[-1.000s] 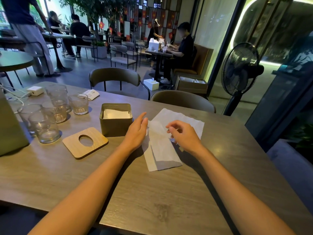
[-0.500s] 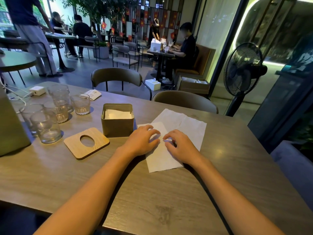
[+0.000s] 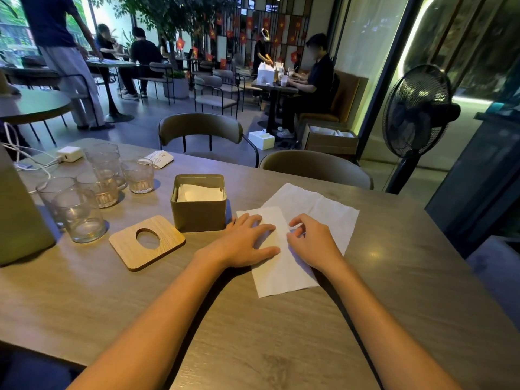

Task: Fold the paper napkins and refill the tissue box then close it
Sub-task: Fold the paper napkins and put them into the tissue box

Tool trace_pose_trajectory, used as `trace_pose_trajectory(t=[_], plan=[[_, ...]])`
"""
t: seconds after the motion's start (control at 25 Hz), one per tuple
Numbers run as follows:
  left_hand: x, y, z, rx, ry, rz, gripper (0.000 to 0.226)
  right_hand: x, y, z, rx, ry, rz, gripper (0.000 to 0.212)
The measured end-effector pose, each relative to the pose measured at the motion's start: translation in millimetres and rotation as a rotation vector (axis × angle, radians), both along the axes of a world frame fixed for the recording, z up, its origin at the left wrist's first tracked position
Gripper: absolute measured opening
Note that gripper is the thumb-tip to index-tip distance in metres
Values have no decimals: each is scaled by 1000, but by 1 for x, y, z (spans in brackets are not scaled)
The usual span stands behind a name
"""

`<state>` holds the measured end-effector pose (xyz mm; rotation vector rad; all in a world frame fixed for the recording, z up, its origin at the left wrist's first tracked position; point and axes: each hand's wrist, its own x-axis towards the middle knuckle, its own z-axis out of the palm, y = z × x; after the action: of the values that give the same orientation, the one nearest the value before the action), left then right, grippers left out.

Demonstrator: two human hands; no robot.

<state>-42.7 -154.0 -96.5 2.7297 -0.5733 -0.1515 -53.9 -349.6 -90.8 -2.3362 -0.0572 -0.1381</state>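
On folded napkin (image 3: 281, 274), left hand (image 3: 247, 244) and right hand (image 3: 313, 244)

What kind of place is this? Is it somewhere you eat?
Probably a café or restaurant: other people sit at small tables with chairs, and this table holds drinking glasses, a napkin box and a loose napkin.

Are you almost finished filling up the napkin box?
Partway. Done: some folded napkins already sit in the open tissue box. In hand: the left hand presses a half-folded napkin flat, the right hand curls its fingers at the edge. Left: another sheet lies under it, and the wooden lid lies beside the box.
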Motion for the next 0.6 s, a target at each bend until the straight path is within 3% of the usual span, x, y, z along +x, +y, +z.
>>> trace_pose_trajectory(t=[0.32, 0.6], plan=[[5, -1, -4, -111, 18, 42, 71, -3, -6, 6, 279, 69, -35, 30], [5, 2, 3, -475, -43, 198, 74, -11, -20, 16, 691, 77, -53, 41]])
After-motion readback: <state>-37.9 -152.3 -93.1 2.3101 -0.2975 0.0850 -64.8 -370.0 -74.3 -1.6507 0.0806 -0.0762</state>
